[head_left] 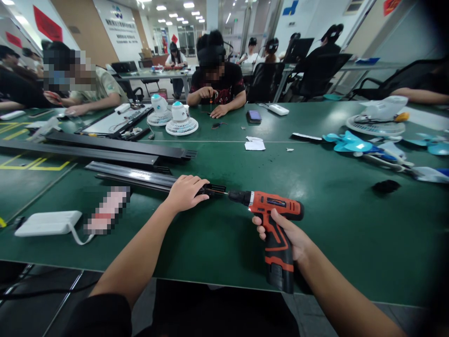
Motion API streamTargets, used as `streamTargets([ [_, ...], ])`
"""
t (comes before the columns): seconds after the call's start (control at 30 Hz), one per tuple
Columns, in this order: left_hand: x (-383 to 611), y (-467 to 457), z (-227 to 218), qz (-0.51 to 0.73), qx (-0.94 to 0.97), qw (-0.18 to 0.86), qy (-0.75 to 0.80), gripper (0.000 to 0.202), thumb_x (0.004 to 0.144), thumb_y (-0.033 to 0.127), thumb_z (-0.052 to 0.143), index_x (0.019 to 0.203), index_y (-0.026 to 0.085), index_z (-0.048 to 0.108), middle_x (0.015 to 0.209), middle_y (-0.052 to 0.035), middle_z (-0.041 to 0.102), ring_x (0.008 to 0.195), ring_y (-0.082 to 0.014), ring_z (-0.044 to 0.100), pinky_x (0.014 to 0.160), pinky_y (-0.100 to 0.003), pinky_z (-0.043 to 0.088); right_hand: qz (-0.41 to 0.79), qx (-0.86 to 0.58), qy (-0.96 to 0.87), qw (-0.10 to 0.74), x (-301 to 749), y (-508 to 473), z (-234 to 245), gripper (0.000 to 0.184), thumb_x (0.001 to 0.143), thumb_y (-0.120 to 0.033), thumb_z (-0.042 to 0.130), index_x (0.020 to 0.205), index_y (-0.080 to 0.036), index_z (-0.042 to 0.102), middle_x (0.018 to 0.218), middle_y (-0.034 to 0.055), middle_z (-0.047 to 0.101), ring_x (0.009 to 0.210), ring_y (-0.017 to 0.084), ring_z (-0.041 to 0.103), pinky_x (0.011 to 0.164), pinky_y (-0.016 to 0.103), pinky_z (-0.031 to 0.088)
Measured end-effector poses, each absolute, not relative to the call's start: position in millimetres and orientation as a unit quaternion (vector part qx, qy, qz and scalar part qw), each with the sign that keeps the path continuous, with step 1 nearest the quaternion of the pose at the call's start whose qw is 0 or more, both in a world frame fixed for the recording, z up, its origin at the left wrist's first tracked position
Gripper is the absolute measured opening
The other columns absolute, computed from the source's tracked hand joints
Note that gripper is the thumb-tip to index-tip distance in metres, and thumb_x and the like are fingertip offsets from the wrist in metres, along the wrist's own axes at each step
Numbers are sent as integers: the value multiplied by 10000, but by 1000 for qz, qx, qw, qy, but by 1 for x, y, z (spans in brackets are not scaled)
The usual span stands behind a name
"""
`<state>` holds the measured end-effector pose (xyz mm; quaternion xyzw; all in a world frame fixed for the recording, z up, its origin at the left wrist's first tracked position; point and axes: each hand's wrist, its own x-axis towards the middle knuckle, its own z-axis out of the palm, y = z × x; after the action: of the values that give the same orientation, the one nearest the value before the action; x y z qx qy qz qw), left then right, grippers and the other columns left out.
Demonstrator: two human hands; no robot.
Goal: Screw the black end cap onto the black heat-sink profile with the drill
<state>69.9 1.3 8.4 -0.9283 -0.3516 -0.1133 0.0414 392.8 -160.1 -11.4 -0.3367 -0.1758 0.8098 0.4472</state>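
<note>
My right hand (286, 234) is wrapped round the grip of an orange and black cordless drill (275, 220), held level with its bit pointing left. The bit tip meets the right end of a long black metal rail (136, 177) lying on the green table (333, 220). My left hand (185, 191) lies over that end of the rail, fingers curled down on it and pressing it to the table.
More black rails (105, 147) lie further back on the left. A white power bank (47, 223) with a cable sits near the front left edge. Two small white fans (175, 120), fan parts (365, 140) and a small black piece (386, 186) are around; other people sit opposite.
</note>
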Motion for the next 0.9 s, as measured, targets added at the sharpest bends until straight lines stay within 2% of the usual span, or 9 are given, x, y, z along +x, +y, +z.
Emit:
streamTargets([
  [0.13, 70, 1, 10, -111, -927, 39, -356, 467, 1055, 553, 494, 1375, 229, 597, 1223, -82, 720, 1086, -282, 659, 991, -437, 430, 794, -350, -187, 461, 391, -162, -8, 348, 821, -453, 896, 941, -170, 734, 874, 18, 719, 697, 107, 672, 672, 203, 598],
  [0.27, 71, 1, 12, -99, -932, 24, -349, 466, 1043, 565, 508, 1360, 245, 628, 1201, -85, 735, 1076, -286, 665, 992, -441, 436, 793, -346, -223, 448, 389, -163, -8, 407, 808, -474, 898, 1012, -161, 738, 896, 39, 726, 678, 115, 664, 588, 211, 562],
  [0.37, 70, -1, 12, -103, -932, 15, -348, 528, 1043, 581, 504, 1446, 245, 569, 1274, -110, 709, 1153, -306, 642, 1009, -449, 439, 807, -341, -222, 427, 386, -162, -9, 450, 837, -538, 854, 1046, -159, 733, 733, 15, 666, 626, 116, 612, 549, 208, 511],
  [0.5, 64, -1, 14, -122, -918, -37, -375, 897, 952, 660, 633, 1642, 184, 314, 1314, -148, 701, 1193, -330, 641, 1049, -451, 438, 805, -323, -210, 451, 384, -164, -9, 455, 828, -571, 840, 1025, -178, 724, 633, -19, 557, 587, 119, 528, 525, 222, 460],
  [0.57, 60, 0, 15, -126, -914, -83, -377, 1120, 822, 722, 757, 1666, 186, 251, 1386, -143, 677, 1253, -346, 623, 1078, -451, 439, 797, -315, -201, 474, 387, -167, -9, 445, 817, -576, 840, 1011, -193, 723, 612, -33, 514, 561, 118, 481, 516, 233, 454],
  [0.6, 58, 0, 15, -128, -914, -93, -374, 1152, 797, 725, 779, 1664, 179, 255, 1423, -151, 659, 1299, -354, 602, 1100, -458, 434, 793, -313, -196, 484, 389, -168, -8, 441, 803, -562, 855, 1010, -194, 727, 604, -38, 503, 551, 114, 465, 516, 233, 456],
  [0.67, 57, 1, 15, -128, -917, -82, -370, 1049, 818, 705, 768, 1625, 180, 351, 1439, -159, 653, 1326, -362, 592, 1112, -475, 432, 786, -315, -182, 500, 396, -171, -9, 434, 770, -524, 893, 1000, -190, 737, 613, -39, 525, 544, 98, 465, 515, 213, 457],
  [0.8, 59, 0, 14, -118, -925, -18, -361, 723, 919, 614, 706, 1470, 169, 564, 1375, -164, 694, 1291, -338, 628, 1112, -478, 427, 794, -349, -161, 471, 406, -173, -15, 509, 786, -600, 857, 1057, -180, 758, 661, 10, 644, 596, 133, 589, 530, 228, 501],
  [0.9, 60, -3, 16, -125, -922, 45, -365, 623, 939, 631, 679, 1392, 206, 631, 1318, -141, 727, 1257, -325, 650, 1180, -544, 320, 800, -351, -141, 465, 408, -172, -18, 582, 773, -635, 854, 1120, -175, 770, 692, 22, 685, 602, 137, 618, 570, 238, 531],
])
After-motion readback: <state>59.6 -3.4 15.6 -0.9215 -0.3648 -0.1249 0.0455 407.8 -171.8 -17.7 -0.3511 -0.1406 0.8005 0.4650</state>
